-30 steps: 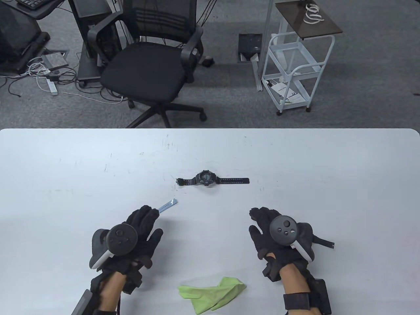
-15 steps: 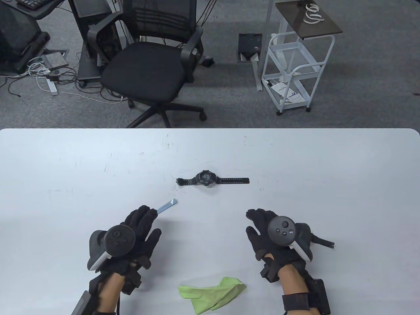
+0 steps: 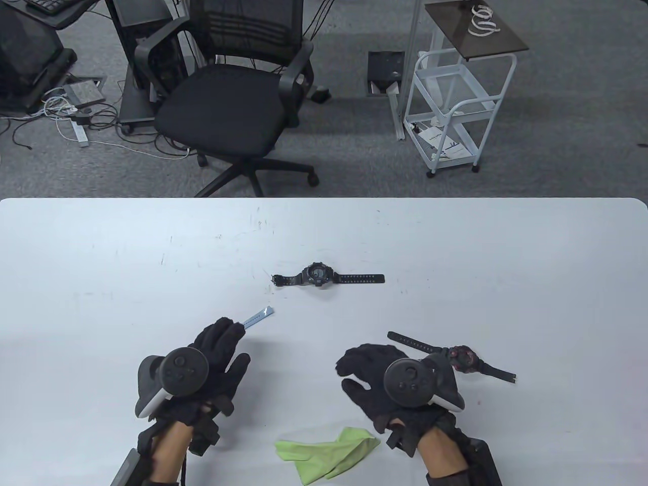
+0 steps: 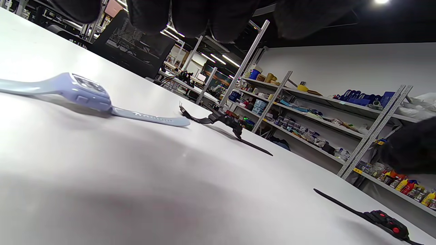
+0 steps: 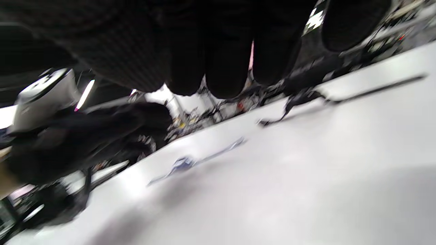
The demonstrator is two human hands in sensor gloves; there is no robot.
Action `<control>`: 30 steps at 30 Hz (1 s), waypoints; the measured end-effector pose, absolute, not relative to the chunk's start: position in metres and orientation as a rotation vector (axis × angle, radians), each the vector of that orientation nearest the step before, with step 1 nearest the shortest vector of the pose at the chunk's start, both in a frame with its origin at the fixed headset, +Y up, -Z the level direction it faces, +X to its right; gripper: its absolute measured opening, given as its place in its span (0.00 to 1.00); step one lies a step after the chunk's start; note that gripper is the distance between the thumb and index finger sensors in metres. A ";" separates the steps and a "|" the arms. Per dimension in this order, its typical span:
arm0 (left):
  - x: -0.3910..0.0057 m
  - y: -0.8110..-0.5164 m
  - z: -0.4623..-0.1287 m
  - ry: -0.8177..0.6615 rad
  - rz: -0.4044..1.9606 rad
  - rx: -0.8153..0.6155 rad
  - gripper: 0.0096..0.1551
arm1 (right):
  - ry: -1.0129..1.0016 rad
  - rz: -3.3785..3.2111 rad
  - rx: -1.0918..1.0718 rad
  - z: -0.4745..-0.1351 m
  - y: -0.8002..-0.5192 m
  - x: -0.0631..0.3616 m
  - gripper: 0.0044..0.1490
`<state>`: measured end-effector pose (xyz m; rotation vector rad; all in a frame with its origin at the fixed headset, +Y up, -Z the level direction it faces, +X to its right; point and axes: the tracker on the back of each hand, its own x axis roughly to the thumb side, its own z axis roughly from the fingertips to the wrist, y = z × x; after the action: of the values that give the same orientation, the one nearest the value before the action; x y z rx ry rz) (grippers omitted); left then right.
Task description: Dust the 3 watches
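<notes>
Behind the white table [image 3: 506, 253] an office chair [image 3: 228, 106] and a white cart [image 3: 455, 111] are seen on grey carpet, while three watches are spread across it — black [image 3: 319, 276], pale blue [image 4: 85, 92], red-and-black [image 3: 463, 358] — above a green cloth [image 3: 324, 453], both hands [image 3: 212, 364] [image 3: 385, 390] held slack, nothing gripped.

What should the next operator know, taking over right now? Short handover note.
Left hand: open, holds nothing, hovers over the light blue watch.
Right hand: open, holds nothing, beside the black-and-red watch.
Black watch lies flat mid-table. Green cloth sits crumpled at the near edge between the hands, not picked up.
Done: nothing visibly dusted. Left: take the cloth, wipe all three watches.
</notes>
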<state>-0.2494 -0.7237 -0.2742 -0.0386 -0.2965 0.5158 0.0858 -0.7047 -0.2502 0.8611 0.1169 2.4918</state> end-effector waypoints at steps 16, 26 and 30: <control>-0.240 -0.728 -0.276 -0.329 0.519 -0.069 0.41 | 0.321 2.716 1.187 -0.222 -0.751 0.011 0.28; -0.242 -0.728 -0.277 -0.315 0.548 -0.079 0.41 | 0.405 1.733 0.536 -0.270 -0.741 0.090 0.28; -0.243 -0.729 -0.276 -0.314 0.553 -0.079 0.41 | 0.359 1.431 0.347 -0.279 -0.751 0.118 0.29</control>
<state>-0.2428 -0.7286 -0.2764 -0.0794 -0.3137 0.5527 0.1176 -0.7515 -0.2793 0.3467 0.3591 1.4313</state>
